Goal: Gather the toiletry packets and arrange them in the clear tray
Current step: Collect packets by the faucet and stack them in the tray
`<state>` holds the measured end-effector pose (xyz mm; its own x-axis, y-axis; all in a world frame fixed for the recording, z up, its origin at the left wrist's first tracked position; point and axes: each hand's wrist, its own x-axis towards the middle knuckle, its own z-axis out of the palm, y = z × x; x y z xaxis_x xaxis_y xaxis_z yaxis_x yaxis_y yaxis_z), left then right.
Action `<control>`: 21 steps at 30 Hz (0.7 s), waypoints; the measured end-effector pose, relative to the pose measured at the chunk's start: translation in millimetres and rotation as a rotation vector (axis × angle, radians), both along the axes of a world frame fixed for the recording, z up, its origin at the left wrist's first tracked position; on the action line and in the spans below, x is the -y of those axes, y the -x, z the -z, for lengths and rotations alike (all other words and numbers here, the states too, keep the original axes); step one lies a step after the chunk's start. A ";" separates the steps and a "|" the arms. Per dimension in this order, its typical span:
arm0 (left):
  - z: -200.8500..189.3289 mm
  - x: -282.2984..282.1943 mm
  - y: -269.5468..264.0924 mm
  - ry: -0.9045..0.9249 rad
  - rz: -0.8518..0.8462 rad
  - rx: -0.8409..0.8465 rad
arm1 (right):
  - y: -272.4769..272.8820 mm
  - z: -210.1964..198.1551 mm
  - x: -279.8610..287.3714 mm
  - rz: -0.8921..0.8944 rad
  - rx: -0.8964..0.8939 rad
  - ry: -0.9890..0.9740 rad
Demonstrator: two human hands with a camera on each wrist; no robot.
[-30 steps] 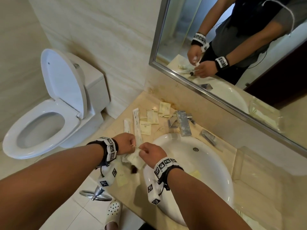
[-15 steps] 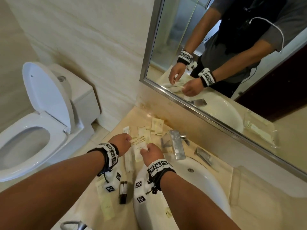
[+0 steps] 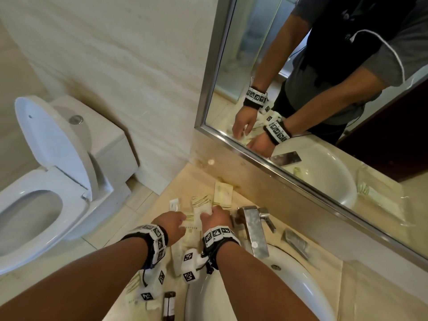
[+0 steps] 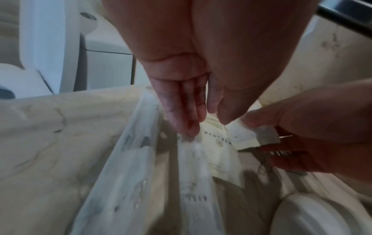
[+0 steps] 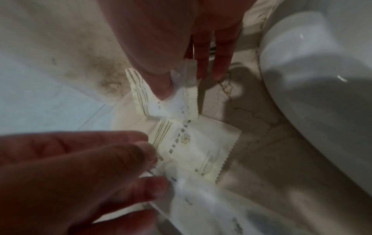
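Note:
Cream toiletry packets [image 3: 222,193] lie on the marble counter left of the faucet. My left hand [image 3: 172,224] pinches a bundle of long white packets [image 4: 193,174] together with a cream packet [image 4: 217,139], its thumb and fingers [image 4: 187,125] closed on them. Just to its right, my right hand [image 3: 216,216] pinches a small cream packet [image 5: 167,103] by its end between thumb and fingers. Both hands hover low over the scattered packets, almost touching each other. The clear tray [image 3: 347,274] stands on the counter right of the basin, faint and partly out of frame.
A steel faucet [image 3: 254,230] stands right beside my right hand, with the white basin [image 3: 301,286] below it. A dark small bottle [image 3: 169,304] and more packets [image 3: 133,288] lie at the counter's front edge. A toilet [image 3: 58,181] stands to the left, and a mirror hangs behind.
Both hands have moved from the counter's front by the basin back toward the packets near the faucet. The right hand now pinches a small cream packet.

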<state>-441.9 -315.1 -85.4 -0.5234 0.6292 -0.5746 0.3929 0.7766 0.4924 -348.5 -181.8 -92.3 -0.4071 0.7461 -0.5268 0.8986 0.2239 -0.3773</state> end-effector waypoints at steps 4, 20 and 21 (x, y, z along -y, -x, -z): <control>2.9 -4.5 6.1 0.035 0.035 -0.042 | 5.2 6.0 1.5 -0.002 0.037 -0.036; 8.1 -5.8 8.0 0.056 -0.093 0.023 | -5.6 0.5 24.1 -0.016 -0.070 0.169; 7.2 -5.3 7.7 0.052 -0.087 0.023 | -3.8 1.6 28.3 -0.016 -0.068 0.150</control>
